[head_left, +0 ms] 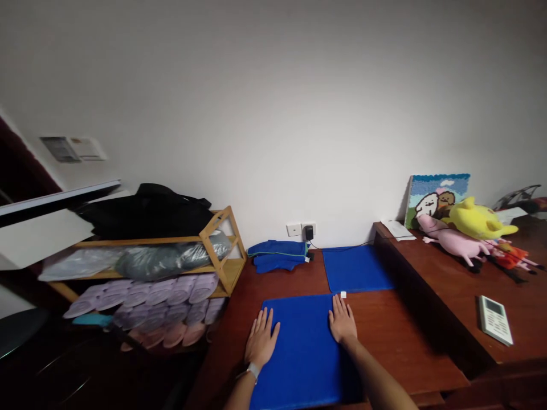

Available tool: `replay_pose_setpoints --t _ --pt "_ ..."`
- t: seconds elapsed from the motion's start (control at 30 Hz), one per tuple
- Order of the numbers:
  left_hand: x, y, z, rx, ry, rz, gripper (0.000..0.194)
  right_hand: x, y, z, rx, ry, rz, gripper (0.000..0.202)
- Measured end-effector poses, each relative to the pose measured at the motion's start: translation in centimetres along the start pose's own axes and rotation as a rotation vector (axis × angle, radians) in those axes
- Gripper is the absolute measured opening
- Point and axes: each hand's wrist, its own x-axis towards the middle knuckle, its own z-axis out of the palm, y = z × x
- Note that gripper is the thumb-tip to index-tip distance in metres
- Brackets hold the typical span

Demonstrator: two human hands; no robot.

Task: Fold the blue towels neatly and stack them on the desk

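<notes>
A blue cloth (301,353) lies spread flat on the brown wooden table (397,324) in front of me. My left hand (261,339) rests flat on its left edge, fingers stretched out. On its far right corner lies my right hand (342,322), also flat with extended fingers, near a small white tag (343,294). Behind it to the right, a second blue cloth (359,269) is laid flat. Further back on the left is a crumpled blue cloth (278,255) with green edging.
Left of the table stands a wooden rack (233,276) with slippers (171,290) and a black bag (147,213). A black plug (308,232) sits in the wall socket. On the right, a higher surface holds plush toys (476,219), a picture (438,191) and a calculator-like device (496,320).
</notes>
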Motion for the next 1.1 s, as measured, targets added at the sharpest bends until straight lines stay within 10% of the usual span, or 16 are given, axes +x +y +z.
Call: replay_pose_setpoints --t 0.23,0.67,0.83,0.97,1.1 --pt "0.1 0.9 -0.6 0.006 0.000 0.004 0.072 -1.5 -0.2 -2.0 0.002 -0.034 -0.015 0.065" --pt "0.6 1.7 -1.4 0.084 0.013 0.005 0.072 -7.8 0.1 0.4 0.057 0.007 -0.028 0.067" --pt "-1.0 10.1 -1.8 -0.026 0.153 0.172 0.065 -7.8 0.0 0.1 0.070 0.018 -0.023 0.068" --pt "-3.5 18.7 -0.3 -0.148 0.014 0.382 0.061 -7.8 0.1 0.0 0.036 -0.015 -0.056 0.066" --pt "-5.4 20.6 0.7 -0.150 -0.095 0.365 0.062 -7.7 0.1 0.1 0.018 -0.021 -0.065 0.065"
